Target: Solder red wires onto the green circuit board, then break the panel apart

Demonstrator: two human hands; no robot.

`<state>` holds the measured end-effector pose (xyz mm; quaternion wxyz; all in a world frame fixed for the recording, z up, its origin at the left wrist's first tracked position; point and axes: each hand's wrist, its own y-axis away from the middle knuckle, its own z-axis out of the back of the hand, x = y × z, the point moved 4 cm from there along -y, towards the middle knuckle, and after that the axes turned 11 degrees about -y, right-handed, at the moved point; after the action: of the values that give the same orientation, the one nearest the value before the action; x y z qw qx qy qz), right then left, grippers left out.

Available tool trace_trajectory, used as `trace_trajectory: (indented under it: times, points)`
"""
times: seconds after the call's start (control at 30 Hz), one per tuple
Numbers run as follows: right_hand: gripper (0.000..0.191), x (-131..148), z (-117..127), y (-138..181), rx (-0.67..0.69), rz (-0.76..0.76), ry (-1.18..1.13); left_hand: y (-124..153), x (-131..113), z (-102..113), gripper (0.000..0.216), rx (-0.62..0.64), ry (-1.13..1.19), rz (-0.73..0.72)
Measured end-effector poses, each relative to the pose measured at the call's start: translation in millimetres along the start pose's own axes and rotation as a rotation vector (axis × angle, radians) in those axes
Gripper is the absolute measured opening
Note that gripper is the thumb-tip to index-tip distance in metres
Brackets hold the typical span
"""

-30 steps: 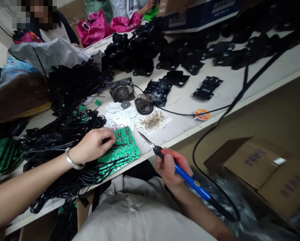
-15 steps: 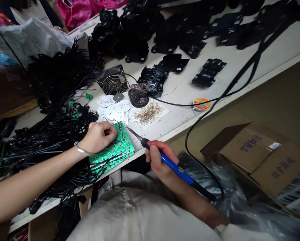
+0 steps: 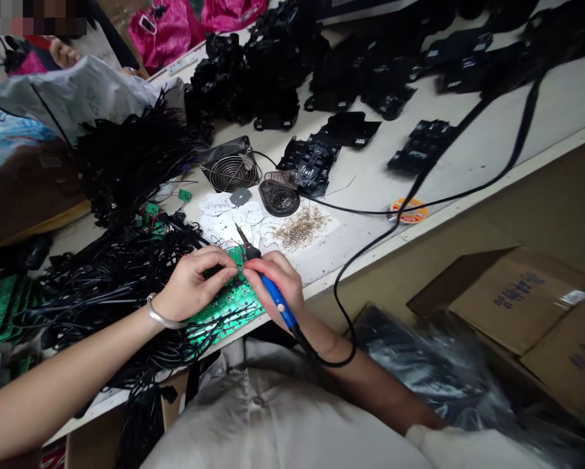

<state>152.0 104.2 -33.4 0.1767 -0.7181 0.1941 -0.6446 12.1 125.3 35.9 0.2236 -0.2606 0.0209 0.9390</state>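
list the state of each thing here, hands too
Left hand, thumb and forefinger pinched, anything between too small to tell
Right hand, closed round the soldering iron
Soldering iron, held, heat not visible
Green circuit panel, lying flat, partly covered
Fan, standing, spinning or not unclear
Orange-labelled spool, lying flat

A long off-white worktop (image 3: 566, 98) slants across the room in front of me, from eight o'clock up towards two. Past its edge at three is a dim olive-brown surface (image 3: 449, 228), floor or wall I can't tell. A marked cardboard carton (image 3: 498, 319) sits near four, bright pink bags (image 3: 168, 39) at eleven. Light is dimmer below the worktop.
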Motion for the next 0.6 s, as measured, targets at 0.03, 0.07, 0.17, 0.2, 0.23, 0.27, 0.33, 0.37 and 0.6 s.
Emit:
trace_trajectory:
  times: [0.03, 0.07, 0.17, 0.2, 0.23, 0.27, 0.33, 0.37, 0.6]
  points:
    - [0.011, 0, -1, -1, -0.002, 0.008, -0.009, 0, 0, 0, 0.011, -0.01, -0.009, -0.012]
    - [0.011, 0, -2, -1, -0.005, 0.015, -0.015, 1, 0, 0, 0.011, -0.021, -0.019, -0.024]
    - [0.009, -2, -3, -1, 0.001, 0.022, -0.003, 1, 0, 1, 0.012, -0.033, -0.034, -0.045]
    - [0.008, -3, -3, -1, 0.009, 0.023, 0.012, 1, 0, 1, 0.013, -0.022, -0.042, -0.04]
    - [0.007, -4, -3, 0, 0.02, 0.025, 0.029, 1, 0, 0, 0.014, -0.002, -0.054, -0.031]
    - [0.007, -6, -2, 0, 0.032, 0.032, 0.047, 1, 0, -1, 0.015, 0.021, -0.071, -0.024]
    - [0.007, -9, -2, 0, 0.056, 0.073, 0.074, 1, 1, -4, 0.016, 0.072, -0.105, -0.026]
    - [0.007, -10, -1, 0, 0.067, 0.096, 0.087, 1, 1, -6, 0.016, 0.093, -0.122, -0.031]
    - [0.014, 2, 25, 5, -0.073, 0.063, 0.148, -3, 16, -13, 0.016, 0.053, -0.36, 0.182]
